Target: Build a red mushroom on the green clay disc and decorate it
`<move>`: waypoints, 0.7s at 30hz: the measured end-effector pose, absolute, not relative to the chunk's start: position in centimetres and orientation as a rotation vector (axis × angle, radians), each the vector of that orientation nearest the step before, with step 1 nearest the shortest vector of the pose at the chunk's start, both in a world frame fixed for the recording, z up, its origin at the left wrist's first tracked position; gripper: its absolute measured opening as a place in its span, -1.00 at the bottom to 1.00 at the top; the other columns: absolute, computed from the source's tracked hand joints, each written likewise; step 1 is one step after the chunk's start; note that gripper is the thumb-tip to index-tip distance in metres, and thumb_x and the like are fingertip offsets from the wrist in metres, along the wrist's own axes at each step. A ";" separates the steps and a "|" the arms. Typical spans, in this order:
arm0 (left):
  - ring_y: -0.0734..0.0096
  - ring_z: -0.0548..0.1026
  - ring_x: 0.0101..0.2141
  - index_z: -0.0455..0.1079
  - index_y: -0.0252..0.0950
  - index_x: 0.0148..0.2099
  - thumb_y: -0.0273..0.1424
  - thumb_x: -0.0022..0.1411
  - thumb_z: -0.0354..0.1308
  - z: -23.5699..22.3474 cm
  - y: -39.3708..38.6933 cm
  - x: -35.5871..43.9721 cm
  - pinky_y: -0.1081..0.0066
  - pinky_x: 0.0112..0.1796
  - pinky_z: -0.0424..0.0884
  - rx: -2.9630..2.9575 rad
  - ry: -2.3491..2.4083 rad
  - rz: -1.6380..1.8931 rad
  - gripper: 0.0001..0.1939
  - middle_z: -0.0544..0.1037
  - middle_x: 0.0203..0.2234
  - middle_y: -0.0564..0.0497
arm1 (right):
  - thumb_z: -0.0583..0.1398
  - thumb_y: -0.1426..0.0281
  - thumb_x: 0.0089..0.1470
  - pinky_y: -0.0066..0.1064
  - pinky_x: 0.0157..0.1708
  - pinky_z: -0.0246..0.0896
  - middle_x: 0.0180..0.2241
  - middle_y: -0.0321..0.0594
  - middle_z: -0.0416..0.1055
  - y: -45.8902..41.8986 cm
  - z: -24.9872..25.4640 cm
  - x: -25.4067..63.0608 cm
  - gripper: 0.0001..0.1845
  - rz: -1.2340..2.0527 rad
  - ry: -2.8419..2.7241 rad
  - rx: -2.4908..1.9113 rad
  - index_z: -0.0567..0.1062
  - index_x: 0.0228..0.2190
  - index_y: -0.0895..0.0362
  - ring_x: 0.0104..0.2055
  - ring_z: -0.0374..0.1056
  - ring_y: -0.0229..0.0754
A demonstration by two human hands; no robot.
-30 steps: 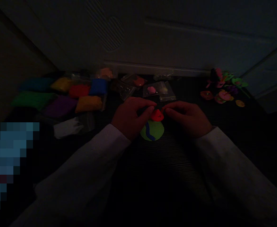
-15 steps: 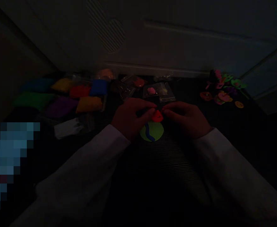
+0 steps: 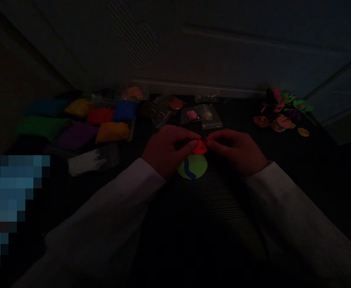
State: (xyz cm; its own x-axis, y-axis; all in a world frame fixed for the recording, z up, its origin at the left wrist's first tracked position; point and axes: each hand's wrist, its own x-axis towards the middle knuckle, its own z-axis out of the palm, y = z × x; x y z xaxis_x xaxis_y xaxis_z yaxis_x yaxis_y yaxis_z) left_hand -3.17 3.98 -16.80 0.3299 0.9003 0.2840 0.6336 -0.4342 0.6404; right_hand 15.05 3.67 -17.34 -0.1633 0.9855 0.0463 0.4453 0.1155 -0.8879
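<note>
A small red clay cone (image 3: 200, 148) with dark cross marks on its face stands at the far edge of a flat light-green clay disc (image 3: 200, 165). Across the disc's left part runs a wavy blue clay strip (image 3: 189, 169). My left hand (image 3: 170, 149) pinches the cone's left side between thumb and fingers. From the right, my right hand (image 3: 238, 150) has its thumb and fingertips pressed together at the cone's edge, around a tiny red bit that is hard to make out in the dim light.
Several colored clay packs, among them a green one (image 3: 42, 127) and a white one (image 3: 84, 162), lie at left. Behind my hands is a clear bag with pink clay (image 3: 191, 115). Small clay figures (image 3: 282, 123) stand at the far right, before a panelled wall (image 3: 223, 60).
My right fingertips have come slightly closer to the red cone, and my left fingers have shifted a little to the right over it. The green disc stays in place.
</note>
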 end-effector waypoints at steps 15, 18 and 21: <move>0.36 0.44 -0.21 0.45 -0.19 -0.20 -0.29 0.11 0.03 -16.8 4.0 -3.2 0.34 -0.14 0.31 2.135 1.411 0.906 -0.76 0.54 -0.27 0.05 | 0.21 0.34 -0.10 -0.29 -0.26 0.24 -0.35 -0.28 0.47 3.7 -17.5 15.3 -0.81 1.013 -1.718 -1.372 0.49 -0.35 0.08 -0.28 0.36 -0.18; 0.37 0.44 -0.20 0.45 -0.19 -0.20 -0.27 0.11 0.03 -16.9 4.0 -3.2 0.35 -0.14 0.32 2.158 1.372 0.903 -0.74 0.54 -0.27 0.06 | 0.21 0.34 -0.10 -0.29 -0.24 0.24 -0.34 -0.27 0.47 3.7 -17.5 15.3 -0.80 1.011 -1.720 -1.364 0.49 -0.34 0.10 -0.26 0.36 -0.18; 0.37 0.43 -0.20 0.46 -0.19 -0.19 -0.26 0.10 0.04 -16.9 4.0 -3.2 0.35 -0.14 0.31 2.174 1.353 0.886 -0.74 0.54 -0.27 0.07 | 0.21 0.34 -0.11 -0.30 -0.24 0.24 -0.33 -0.26 0.46 3.7 -17.5 15.3 -0.79 1.010 -1.733 -1.363 0.48 -0.33 0.11 -0.27 0.36 -0.19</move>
